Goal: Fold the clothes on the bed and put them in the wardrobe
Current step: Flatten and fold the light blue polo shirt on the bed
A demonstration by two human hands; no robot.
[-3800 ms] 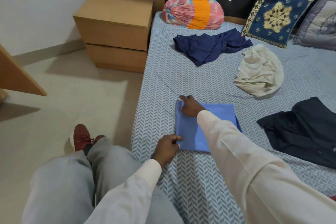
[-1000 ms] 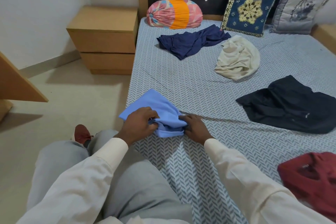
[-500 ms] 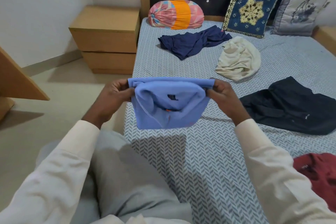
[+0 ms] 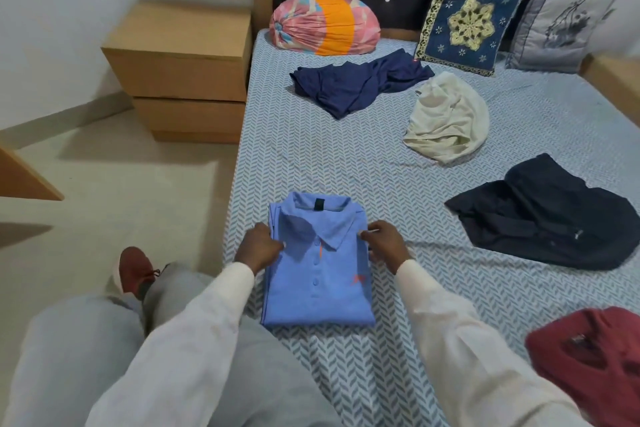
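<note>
Blue polo shirt (image 4: 318, 281) lies folded, collar up, on the near left edge of the bed (image 4: 346, 156). The left hand (image 4: 259, 248) and right hand (image 4: 384, 243) flank its collar, curled fingers apparently pinching the cloth. A navy garment (image 4: 356, 85) lies crumpled at the far end.

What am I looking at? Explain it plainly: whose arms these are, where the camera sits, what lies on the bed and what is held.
There is no machine: a person works with bare hands, and one camera worn on the head looks down at them. The left hand and right hand each hold a side of a folded light blue polo shirt, lying flat on the bed. Unfolded around it lie a navy garment, a cream garment, a black garment and, nearest right, a dark red garment.
</note>
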